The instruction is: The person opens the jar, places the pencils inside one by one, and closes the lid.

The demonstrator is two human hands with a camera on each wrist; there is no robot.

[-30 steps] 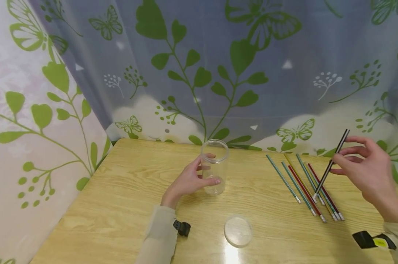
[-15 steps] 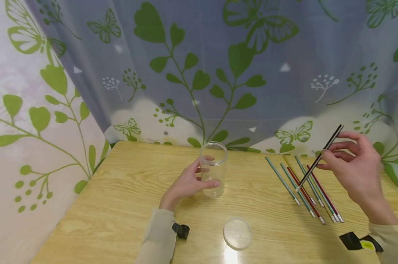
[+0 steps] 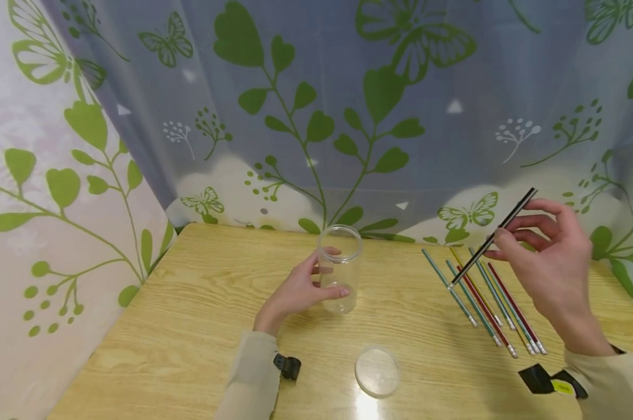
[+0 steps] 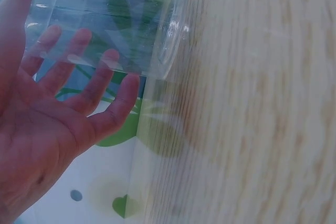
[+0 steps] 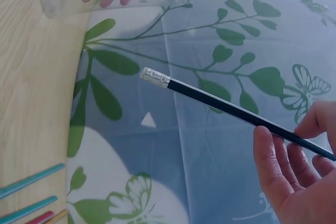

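Note:
A clear plastic jar (image 3: 350,265) stands upright and lidless on the wooden table, its rim at the top. My left hand (image 3: 294,290) holds it from the left, thumb on the near side and fingers round the back; the left wrist view shows the fingers (image 4: 100,87) along its wall. Over to the right, my right hand (image 3: 558,271) pinches a black pencil (image 3: 471,262) between thumb and fingers. The pencil slants, its white eraser end (image 5: 156,76) pointing down and left towards the jar, above the pencils on the table.
Several teal, red and yellow pencils (image 3: 516,306) lie loosely side by side on the right of the table (image 3: 190,303), erasers towards me. A round clear lid (image 3: 377,372) lies flat in front of the jar. Patterned curtain (image 3: 295,146) hangs behind the table's back edge.
My right hand has moved left with the black pencil, which has tilted further over, its eraser end swinging left and upward off the pile. The left hand and jar stay put.

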